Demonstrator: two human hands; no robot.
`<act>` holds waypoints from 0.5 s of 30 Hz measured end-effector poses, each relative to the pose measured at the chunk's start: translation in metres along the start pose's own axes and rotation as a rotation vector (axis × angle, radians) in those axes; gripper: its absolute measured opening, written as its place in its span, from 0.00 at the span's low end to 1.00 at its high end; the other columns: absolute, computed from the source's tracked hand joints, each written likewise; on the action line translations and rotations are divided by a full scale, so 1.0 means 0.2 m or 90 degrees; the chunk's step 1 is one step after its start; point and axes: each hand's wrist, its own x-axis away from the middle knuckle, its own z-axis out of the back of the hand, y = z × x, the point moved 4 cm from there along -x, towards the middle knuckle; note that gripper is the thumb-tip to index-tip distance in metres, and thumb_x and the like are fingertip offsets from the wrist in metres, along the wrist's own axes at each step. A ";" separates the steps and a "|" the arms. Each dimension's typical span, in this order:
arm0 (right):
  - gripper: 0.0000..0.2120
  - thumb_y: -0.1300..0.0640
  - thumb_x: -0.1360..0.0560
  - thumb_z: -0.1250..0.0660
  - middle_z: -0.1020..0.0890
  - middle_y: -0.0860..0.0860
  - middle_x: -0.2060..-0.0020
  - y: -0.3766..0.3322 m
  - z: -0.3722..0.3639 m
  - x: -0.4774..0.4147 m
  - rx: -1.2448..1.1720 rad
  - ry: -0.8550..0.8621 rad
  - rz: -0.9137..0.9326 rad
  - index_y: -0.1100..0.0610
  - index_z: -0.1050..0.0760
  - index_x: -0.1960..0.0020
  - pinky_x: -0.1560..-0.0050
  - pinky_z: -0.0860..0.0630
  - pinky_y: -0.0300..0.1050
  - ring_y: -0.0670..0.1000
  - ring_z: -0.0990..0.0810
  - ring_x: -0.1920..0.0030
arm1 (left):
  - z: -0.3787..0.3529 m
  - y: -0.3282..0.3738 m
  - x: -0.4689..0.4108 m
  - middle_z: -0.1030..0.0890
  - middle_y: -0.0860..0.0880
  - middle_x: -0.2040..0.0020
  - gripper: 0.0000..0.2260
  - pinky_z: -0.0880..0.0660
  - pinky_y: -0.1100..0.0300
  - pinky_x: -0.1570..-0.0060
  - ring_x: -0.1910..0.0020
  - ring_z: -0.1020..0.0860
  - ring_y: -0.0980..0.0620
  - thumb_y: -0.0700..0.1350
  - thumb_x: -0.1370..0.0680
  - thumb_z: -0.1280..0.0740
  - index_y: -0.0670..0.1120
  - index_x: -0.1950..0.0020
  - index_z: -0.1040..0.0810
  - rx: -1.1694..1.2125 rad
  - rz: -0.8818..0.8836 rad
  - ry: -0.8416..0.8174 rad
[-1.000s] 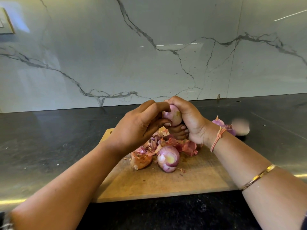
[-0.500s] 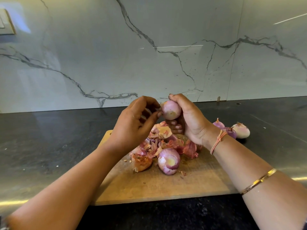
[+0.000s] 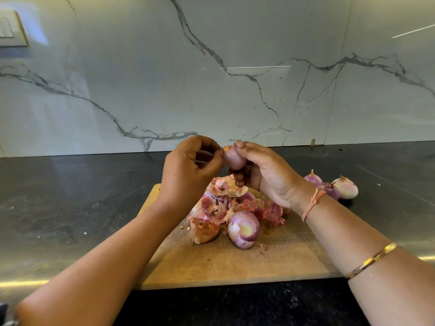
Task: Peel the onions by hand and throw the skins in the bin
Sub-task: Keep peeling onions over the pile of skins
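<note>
My right hand [image 3: 263, 175] grips a small pale-purple onion [image 3: 233, 158] above the board, thumb on its top. My left hand [image 3: 188, 168] is curled beside it, fingertips touching the onion's left side. Whether they pinch a piece of skin I cannot tell. Below, a heap of onion skins [image 3: 226, 201] lies on the wooden cutting board [image 3: 235, 262]. A peeled onion [image 3: 243, 228] and a brown piece of skin [image 3: 207, 231] sit at the heap's front. No bin is in view.
Three more onions [image 3: 344, 188] lie on the dark countertop [image 3: 70, 196] right of the board. A marble wall rises behind the counter. A switch plate [image 3: 10, 29] is at top left.
Both hands have lifted the onion higher above the heap. My left hand has shifted from covering the onion's top to its left side.
</note>
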 end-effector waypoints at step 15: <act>0.13 0.54 0.19 0.50 0.26 0.54 0.67 -0.04 0.04 0.01 -0.084 0.043 0.005 0.61 0.30 0.47 0.72 0.38 0.36 0.46 0.33 0.71 | 0.01 -0.07 -0.02 0.19 0.55 0.59 0.11 0.21 0.66 0.60 0.62 0.19 0.57 0.38 0.23 0.33 0.55 0.54 0.26 -0.002 0.084 -0.016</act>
